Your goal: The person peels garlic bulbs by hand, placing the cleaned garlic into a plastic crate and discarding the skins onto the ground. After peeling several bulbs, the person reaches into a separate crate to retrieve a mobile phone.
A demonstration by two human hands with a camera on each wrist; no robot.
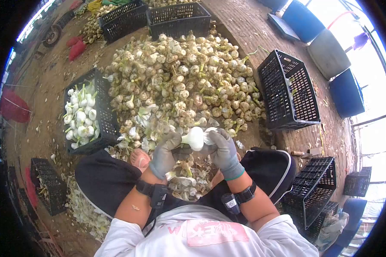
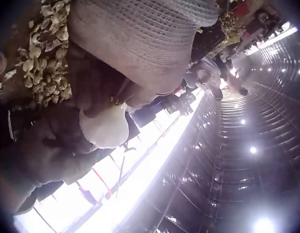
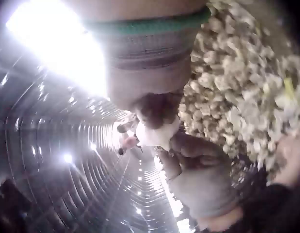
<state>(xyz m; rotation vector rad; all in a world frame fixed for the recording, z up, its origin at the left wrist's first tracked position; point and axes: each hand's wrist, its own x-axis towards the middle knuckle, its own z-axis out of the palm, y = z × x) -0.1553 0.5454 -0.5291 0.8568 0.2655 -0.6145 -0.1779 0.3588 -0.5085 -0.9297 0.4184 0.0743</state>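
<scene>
A clean white garlic bulb (image 1: 196, 138) is held between both gloved hands, over the lap in the head view. The left hand (image 1: 166, 152) grips it by the stem end. On the other side, the right hand (image 1: 223, 147) pinches the bulb's root side, where loose papery skin (image 1: 210, 134) flares out. The left wrist view shows the smooth bulb (image 2: 106, 127) below the left glove (image 2: 140, 39). Seen from the right wrist, the bulb (image 3: 157, 135) sits between the gloves' fingertips. Peeled skins (image 1: 188, 182) lie on the ground between the person's legs.
A large heap of unpeeled garlic (image 1: 176, 77) spreads ahead. At left stands a black crate (image 1: 108, 118) filled with white garlic bulbs (image 1: 81, 113). Another black crate (image 1: 294, 92) is at right, and two more (image 1: 179, 29) stand behind the heap. Tipped crates (image 1: 311, 190) lie by the right knee.
</scene>
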